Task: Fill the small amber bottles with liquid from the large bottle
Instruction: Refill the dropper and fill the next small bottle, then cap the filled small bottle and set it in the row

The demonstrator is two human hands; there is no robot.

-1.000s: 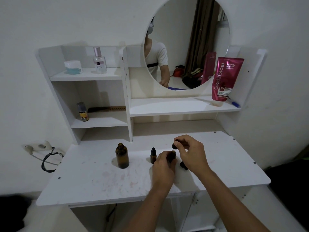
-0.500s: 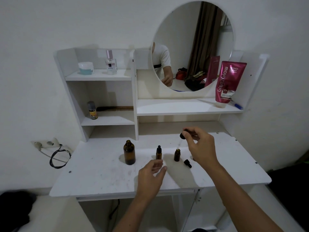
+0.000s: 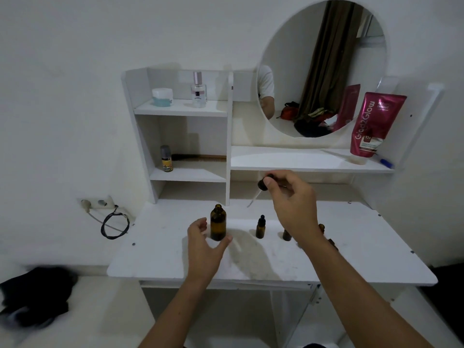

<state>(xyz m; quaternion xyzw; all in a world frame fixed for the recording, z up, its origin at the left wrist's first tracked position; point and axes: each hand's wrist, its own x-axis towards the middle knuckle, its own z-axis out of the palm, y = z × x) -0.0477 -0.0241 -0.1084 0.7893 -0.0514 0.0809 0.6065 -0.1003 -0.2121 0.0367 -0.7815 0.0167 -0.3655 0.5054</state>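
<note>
Left hand: your left hand, which was hanging open at the desk's front edge half a second ago, is now cupping around the tall uncapped amber glass bottle at centre frame; fingers spread, not yet clamping.
Right hand: your right hand is pinching the black-bulbed glass dropper, now tilting it leftward toward the tall bottle's open mouth.
Meaning: you are likely going to draw liquid next.
Small bottles: a capped small amber bottle is standing between your hands; an open small amber bottle is partly hiding behind your right wrist.
In the way: the capped bottle is sitting under the dropper's return path.
Surroundings: the white desk; the pink tube, upper right.
</note>
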